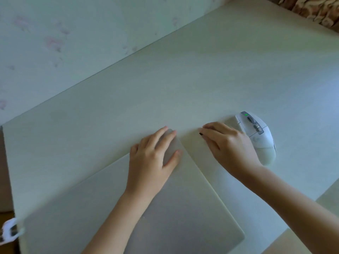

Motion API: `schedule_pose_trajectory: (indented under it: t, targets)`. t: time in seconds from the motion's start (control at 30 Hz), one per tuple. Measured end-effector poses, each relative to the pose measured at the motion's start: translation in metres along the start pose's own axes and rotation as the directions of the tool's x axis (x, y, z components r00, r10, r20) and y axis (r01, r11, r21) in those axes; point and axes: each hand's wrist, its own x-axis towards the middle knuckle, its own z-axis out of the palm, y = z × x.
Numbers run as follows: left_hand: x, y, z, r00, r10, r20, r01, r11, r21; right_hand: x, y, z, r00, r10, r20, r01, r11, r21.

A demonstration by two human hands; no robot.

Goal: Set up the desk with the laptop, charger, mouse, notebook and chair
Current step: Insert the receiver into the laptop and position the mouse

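A closed silver laptop (183, 217) lies flat on the pale desk (201, 79), near the front edge. My left hand (152, 158) rests flat on the lid's far right corner with its fingers spread. My right hand (227, 143) lies on the desk just right of that corner. Its fingertips pinch a small dark piece (200, 134) that points toward the laptop's edge. A white mouse (262, 142) with a grey wheel and a green light sits right behind my right hand, touching or nearly touching its back. I see no charger, notebook or chair.
A wall with faded pink flowers (55, 43) runs along the desk's back edge. A patterned brown curtain (315, 10) hangs at the top right. A small white object (11, 230) sticks out at the desk's lower left corner. The desk's right edge drops off at the bottom right.
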Motion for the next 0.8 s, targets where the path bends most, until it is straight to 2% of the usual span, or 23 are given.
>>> schedule_pose_trajectory:
  t: [0.13,0.33,0.43,0.5,0.53,0.6,0.67,0.8]
  targets:
    - [0.015,0.012,0.003,0.993,-0.119,0.003,0.119,0.989,-0.092,-0.024,-0.029,0.003,0.973,0.206,-0.106,-0.160,0.929,0.333]
    - [0.036,0.015,0.003,0.957,-0.283,0.068,0.291,0.929,-0.228,-0.036,-0.044,0.022,0.925,0.357,-0.134,-0.266,0.857,0.441]
    - [0.049,0.016,0.007,0.947,-0.309,0.085,0.319,0.936,-0.146,-0.032,-0.045,0.021,0.907,0.405,-0.113,-0.289,0.796,0.532]
    - [0.057,0.020,0.006,0.939,-0.324,0.114,0.336,0.937,-0.097,-0.030,-0.048,0.016,0.876,0.482,-0.029,-0.355,0.684,0.637]
    - [0.059,0.023,0.005,0.937,-0.326,0.128,0.338,0.938,-0.082,-0.028,-0.049,0.013,0.844,0.535,0.044,-0.408,0.585,0.701]
    - [0.061,0.027,-0.001,0.938,-0.318,0.137,0.329,0.942,-0.067,-0.022,-0.052,0.003,0.758,0.620,0.205,-0.481,0.318,0.817]
    - [0.062,0.029,-0.010,0.946,-0.303,0.110,0.313,0.946,-0.081,-0.016,-0.052,-0.006,0.704,0.638,0.311,-0.485,0.112,0.867]
    - [0.062,0.034,-0.036,0.957,-0.286,0.047,0.290,0.937,-0.196,0.000,-0.063,-0.025,0.691,0.606,0.393,-0.484,-0.015,0.875]
